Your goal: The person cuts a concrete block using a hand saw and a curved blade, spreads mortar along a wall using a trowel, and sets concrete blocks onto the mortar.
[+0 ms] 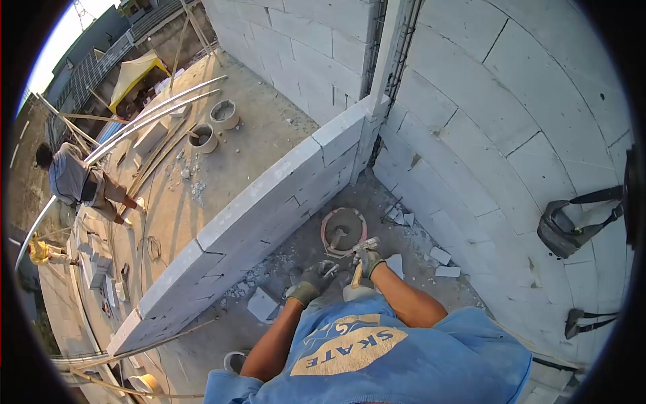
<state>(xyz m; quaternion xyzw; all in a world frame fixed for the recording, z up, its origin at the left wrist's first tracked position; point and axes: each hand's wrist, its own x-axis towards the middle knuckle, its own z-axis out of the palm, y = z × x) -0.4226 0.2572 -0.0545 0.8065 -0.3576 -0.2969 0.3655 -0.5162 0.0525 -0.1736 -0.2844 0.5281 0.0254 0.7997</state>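
Observation:
My left hand (311, 281), in a dark work glove, is closed in front of my body. A small pale thing (330, 271) shows at its fingertips, too small to name. My gloved right hand (369, 260) is wrapped round a tool with a wooden handle (356, 276). A pale, mortar-smeared part stands out above the fist; its kind is unclear. Just beyond both hands sits a round bucket (364, 227) with grey wet mortar (348, 219) inside. A grey object (338, 236) rests in the mortar.
A low block wall (256, 192) runs along my left; a taller block wall (471, 155) rises at right, hung with a black bag (565, 227). Broken blocks (262, 305) and rubble lie around. Beyond are two buckets (225, 115), poles, and two people (84, 178) (46, 254).

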